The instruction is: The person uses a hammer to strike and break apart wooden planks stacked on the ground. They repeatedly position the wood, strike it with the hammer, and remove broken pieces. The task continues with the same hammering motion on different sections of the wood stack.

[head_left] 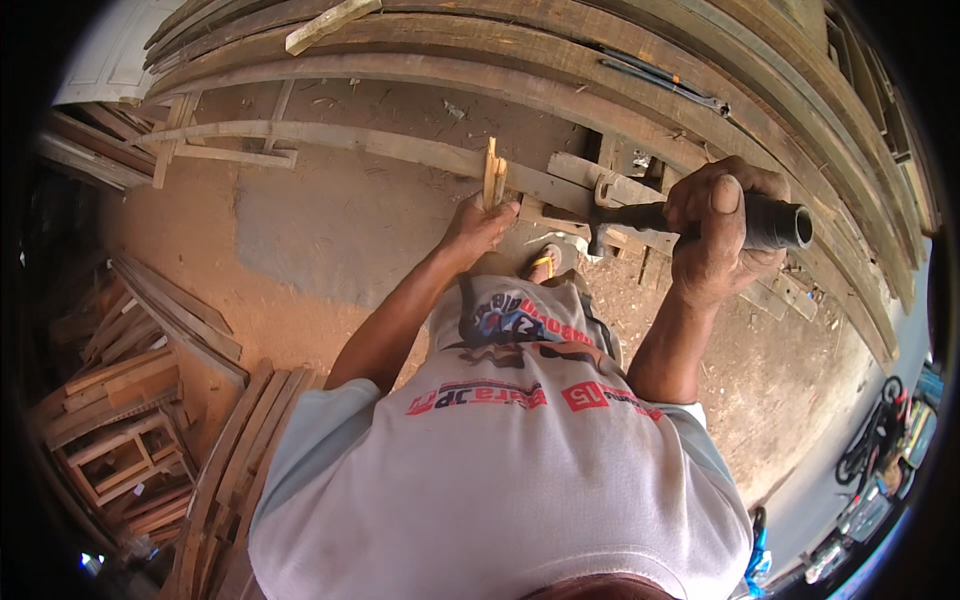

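My right hand [722,240] is wrapped round the black grip of a claw hammer [635,216]. The butt of that grip sticks out to the right of my fist, and the metal head points left. In my left hand [476,230] is a short, narrow wood offcut [494,174], held upright, its upper end uneven and split-looking. The hammer head and the offcut are apart. Behind both hands runs a long, thin wooden strip [400,148]. My sandalled foot [543,263] shows on the ground below, between the hands.
Long planks [480,42] lie stacked across the far side, with long-handled pincers [668,82] and a short wood block [330,24] on them. Wooden frames and scrap [125,455] are piled at the lower left. A motorcycle [875,430] stands at the far right.
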Motion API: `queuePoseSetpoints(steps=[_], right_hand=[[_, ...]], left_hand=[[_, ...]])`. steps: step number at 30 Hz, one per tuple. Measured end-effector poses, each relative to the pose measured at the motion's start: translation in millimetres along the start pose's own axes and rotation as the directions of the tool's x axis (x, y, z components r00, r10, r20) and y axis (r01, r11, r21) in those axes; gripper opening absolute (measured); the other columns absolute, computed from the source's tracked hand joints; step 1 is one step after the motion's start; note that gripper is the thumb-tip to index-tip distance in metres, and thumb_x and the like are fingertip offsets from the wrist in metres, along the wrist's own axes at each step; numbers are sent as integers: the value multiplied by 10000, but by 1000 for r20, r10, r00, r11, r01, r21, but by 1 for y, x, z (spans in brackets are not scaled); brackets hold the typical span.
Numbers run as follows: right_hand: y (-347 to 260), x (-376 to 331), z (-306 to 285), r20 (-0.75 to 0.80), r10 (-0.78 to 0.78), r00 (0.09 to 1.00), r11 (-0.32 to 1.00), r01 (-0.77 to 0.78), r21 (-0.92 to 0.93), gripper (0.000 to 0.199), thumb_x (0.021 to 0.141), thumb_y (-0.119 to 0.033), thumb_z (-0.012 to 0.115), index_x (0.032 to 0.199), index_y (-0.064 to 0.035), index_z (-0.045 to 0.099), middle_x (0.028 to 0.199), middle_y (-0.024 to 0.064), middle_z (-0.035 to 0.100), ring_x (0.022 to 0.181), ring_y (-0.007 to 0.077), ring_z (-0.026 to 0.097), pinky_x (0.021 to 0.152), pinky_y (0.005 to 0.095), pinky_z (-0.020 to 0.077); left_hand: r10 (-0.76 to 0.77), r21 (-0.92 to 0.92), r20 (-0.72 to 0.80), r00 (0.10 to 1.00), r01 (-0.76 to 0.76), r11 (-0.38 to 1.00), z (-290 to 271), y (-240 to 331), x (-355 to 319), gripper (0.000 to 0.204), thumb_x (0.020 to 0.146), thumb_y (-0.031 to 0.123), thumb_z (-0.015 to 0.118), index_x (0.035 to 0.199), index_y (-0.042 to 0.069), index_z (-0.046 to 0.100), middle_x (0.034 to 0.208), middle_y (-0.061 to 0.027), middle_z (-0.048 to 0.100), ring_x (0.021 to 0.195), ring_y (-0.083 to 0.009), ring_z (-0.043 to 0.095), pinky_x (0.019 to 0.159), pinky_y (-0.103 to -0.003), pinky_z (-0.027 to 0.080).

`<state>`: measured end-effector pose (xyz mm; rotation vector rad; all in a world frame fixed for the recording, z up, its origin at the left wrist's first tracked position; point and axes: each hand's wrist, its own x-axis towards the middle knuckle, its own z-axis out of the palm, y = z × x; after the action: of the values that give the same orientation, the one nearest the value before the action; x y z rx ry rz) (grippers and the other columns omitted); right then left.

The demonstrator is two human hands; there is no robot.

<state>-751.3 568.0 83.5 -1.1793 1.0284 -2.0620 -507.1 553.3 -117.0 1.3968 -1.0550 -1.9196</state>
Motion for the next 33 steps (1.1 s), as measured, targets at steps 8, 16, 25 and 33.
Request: queuePoseSetpoints(steps=[8, 16, 25, 33], right_hand=[[0, -4, 9, 27, 6, 1000, 982, -1, -188, 292, 882, -170, 841, 868, -30, 585, 701, 54, 623, 612, 103, 552, 566, 255, 443], [3, -9, 12, 75, -103, 992, 994, 105, -12, 277, 969, -195, 732, 913, -52, 501, 584, 24, 448, 397, 86, 385, 343, 268, 355], [7, 22, 52, 293, 241, 925, 958, -178, -227, 260, 899, -211, 812, 856, -47, 614, 681, 24, 603, 575, 72, 534, 513, 241, 425], [80, 40, 200, 691, 603, 399, 760, -25, -649, 371, 869, -339, 765, 927, 17, 676, 695, 52, 612, 656, 149, 574, 632, 351, 490]], left_hand=[[-101, 260, -166, 981, 142, 955, 1, 32, 3, 301, 973, 287, 745, 793, 102, 589, 653, 61, 498, 518, -40, 407, 447, -260, 317], [-211, -149, 265, 941, 257, 955, -31, 19, 12, 238, 1023, 214, 689, 862, 129, 536, 636, 94, 401, 496, -9, 345, 443, -208, 272], [-225, -198, 363, 904, 311, 930, -31, 18, 17, 211, 1008, 219, 703, 894, 139, 544, 639, 95, 388, 497, -18, 332, 454, -215, 277], [-162, -275, 381, 910, 279, 920, -27, 21, 17, 182, 965, 232, 740, 925, 105, 616, 631, 83, 395, 473, -32, 350, 426, -233, 252]])
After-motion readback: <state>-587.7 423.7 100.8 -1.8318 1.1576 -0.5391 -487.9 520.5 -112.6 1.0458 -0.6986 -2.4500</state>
